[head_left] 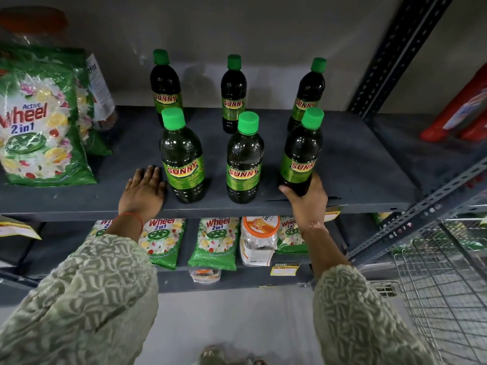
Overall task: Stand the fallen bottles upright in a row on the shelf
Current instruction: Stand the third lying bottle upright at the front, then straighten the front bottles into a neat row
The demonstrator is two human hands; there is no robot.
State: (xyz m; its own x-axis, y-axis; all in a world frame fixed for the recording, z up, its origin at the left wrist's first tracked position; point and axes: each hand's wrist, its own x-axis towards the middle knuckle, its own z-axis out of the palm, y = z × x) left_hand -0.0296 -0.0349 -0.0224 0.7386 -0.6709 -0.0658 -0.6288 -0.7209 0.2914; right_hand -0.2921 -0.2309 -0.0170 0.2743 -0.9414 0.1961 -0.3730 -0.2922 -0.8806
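Several dark green bottles with green caps and "Sunny" labels stand upright on the grey shelf (pixel 355 164), in a front row and a back row. The front row holds the left bottle (pixel 182 159), the middle bottle (pixel 244 159) and the right bottle (pixel 301 154). Behind them stand three more bottles (pixel 165 85), (pixel 233 93), (pixel 307 93). My right hand (pixel 307 200) grips the base of the front right bottle. Flat on the shelf lies my left hand (pixel 143 189), fingers spread, just left of the front left bottle and holding nothing.
Green "Wheel" detergent packs (pixel 39 119) lean at the shelf's left end, with a clear jar behind them. More packs (pixel 214 242) and a jar (pixel 259 239) fill the lower shelf. Red bottles (pixel 458 111) sit right of the slotted upright. A wire basket (pixel 442 285) stands at lower right.
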